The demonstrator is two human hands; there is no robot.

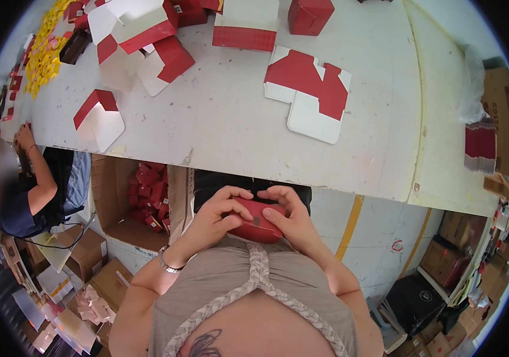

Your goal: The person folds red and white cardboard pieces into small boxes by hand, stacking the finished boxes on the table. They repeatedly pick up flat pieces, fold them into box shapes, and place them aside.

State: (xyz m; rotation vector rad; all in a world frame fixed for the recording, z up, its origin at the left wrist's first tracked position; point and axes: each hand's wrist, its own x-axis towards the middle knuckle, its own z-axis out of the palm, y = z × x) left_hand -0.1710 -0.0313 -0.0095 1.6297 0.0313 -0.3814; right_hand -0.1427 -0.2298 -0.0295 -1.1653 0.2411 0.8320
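Observation:
In front of my waist, just below the table's edge, I hold a small red carton (260, 233) with a little dark patch on its face. My left hand (220, 211) has its fingers bent over the left end. On the opposite end my right hand (291, 219) presses with the thumb on top, fingers curled behind. The carton's underside and far side are hidden. On the white table (207, 125) ahead lies a stack of flat red-and-white carton blanks (320, 89).
Partly folded red-and-white cartons (245, 33) are spread over the far left of the table. Below its edge, a large cardboard box (108, 208) holds many small red boxes (150, 193). At far left a co-worker (28, 190) reaches onto the table, near yellow packets (46, 53).

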